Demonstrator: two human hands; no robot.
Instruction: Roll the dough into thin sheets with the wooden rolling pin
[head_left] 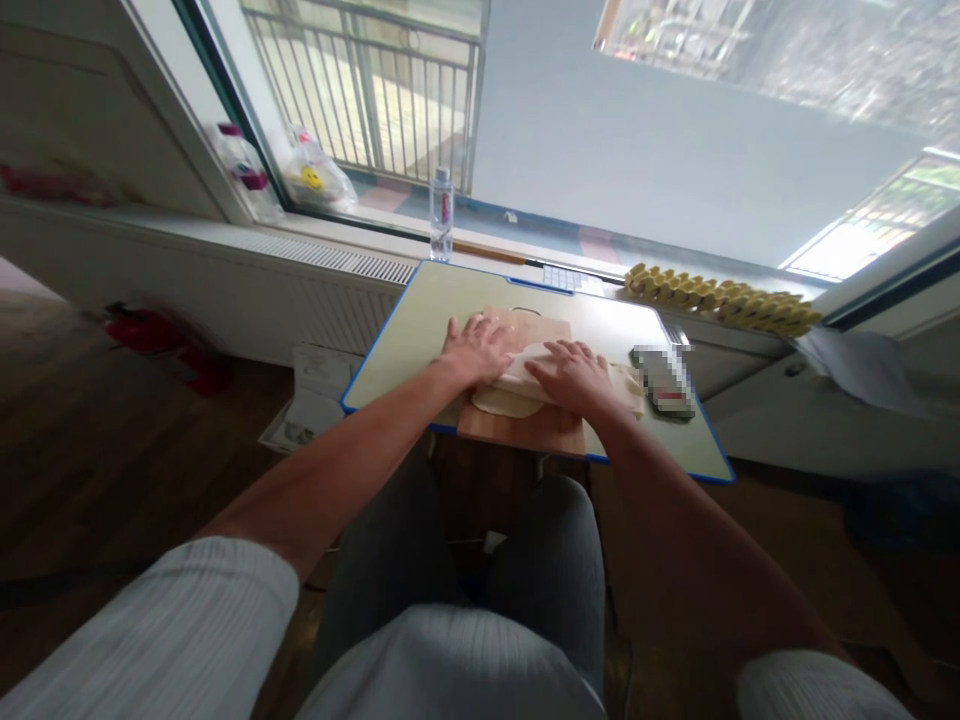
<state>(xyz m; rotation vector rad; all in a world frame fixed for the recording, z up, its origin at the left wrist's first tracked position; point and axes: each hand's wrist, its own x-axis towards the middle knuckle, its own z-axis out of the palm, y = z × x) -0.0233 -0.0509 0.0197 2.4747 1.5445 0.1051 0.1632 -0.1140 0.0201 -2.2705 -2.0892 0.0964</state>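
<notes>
On a small wooden board (517,432) lies a pale, flat sheet of dough (506,403). A thicker pale roll of it stretches across the board to the right, past the board's edge. My left hand (474,350) lies over the left part of the dough, palm down with the fingers spread. Palm down too, my right hand (574,375) presses on the right part, its fingers stretched forward and apart. Whether a rolling pin is inside the dough roll I cannot tell, as my hands cover much of it.
The board rests on a light table (405,345) with a blue rim. A phone-like object (664,382), partly blurred, lies at right. A water bottle (442,215) stands behind, and a yellow ridged object (720,300) is on the sill. A red fire extinguisher (169,345) is at left.
</notes>
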